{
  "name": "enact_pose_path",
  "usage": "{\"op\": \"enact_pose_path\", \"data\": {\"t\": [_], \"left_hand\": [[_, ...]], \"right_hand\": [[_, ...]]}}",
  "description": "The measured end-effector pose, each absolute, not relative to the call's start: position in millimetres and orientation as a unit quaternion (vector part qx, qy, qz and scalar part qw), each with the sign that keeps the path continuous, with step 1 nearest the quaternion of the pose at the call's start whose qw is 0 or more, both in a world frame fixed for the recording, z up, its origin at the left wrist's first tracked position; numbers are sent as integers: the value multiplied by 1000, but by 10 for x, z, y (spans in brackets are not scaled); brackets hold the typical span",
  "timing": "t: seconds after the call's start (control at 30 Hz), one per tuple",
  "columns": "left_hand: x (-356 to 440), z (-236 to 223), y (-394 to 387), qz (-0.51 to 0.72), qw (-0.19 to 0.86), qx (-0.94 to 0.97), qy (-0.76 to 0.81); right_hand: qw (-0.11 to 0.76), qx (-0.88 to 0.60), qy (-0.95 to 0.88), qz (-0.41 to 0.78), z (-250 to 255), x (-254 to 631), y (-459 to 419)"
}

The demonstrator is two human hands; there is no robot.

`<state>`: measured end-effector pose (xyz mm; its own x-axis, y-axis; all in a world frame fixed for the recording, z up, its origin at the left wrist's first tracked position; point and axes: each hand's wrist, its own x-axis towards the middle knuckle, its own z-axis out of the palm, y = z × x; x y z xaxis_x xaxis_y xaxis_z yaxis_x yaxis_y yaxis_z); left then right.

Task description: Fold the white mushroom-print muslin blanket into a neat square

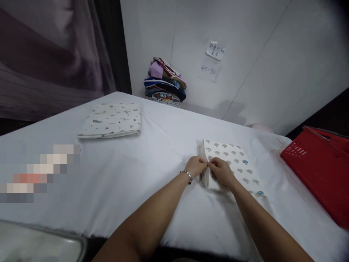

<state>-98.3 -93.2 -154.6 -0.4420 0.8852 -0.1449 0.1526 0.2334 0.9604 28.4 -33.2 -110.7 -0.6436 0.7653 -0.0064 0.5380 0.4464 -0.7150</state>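
A folded white cloth (247, 171) printed with grey and blue mushroom shapes lies on the white-covered table (152, 174), right of the middle. My left hand (196, 166), with a bracelet on its wrist, pinches the cloth's layered left edge. Close beside it, my right hand (221, 171) is closed at the same edge, its fingertips almost meeting those of the left. The fingers hide part of the edge between them. Another folded white cloth (116, 118), with small grey motifs, rests apart at the back left.
A red plastic basket (321, 171) stands at the right. Behind the table is a stack of folded fabrics (165, 82) near a wall with handwritten paper notes (215, 50). A curtain (54, 54) hangs at the left. A blurred-out patch covers part of the left side.
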Motion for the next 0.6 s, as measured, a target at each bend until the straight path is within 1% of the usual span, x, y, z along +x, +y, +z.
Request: {"op": "enact_pose_path", "data": {"t": [0.07, 0.2, 0.33, 0.5, 0.6], "left_hand": [[-989, -1535, -930, 488, 372, 366, 700], [-1021, -1488, -938, 508, 430, 316, 676], [-1055, -1464, -944, 506, 463, 302, 662], [-1071, -1463, -937, 494, 499, 296, 648], [-1071, -1457, -939, 493, 508, 292, 644]], "right_hand": [[166, -391, -836, 347, -1105, 278, -343], [174, -402, -832, 342, -1111, 260, -365], [145, -387, -853, 320, -1069, 237, -394], [97, -407, -865, 278, -983, 201, -424], [97, -406, -872, 254, -965, 188, -428]]}}
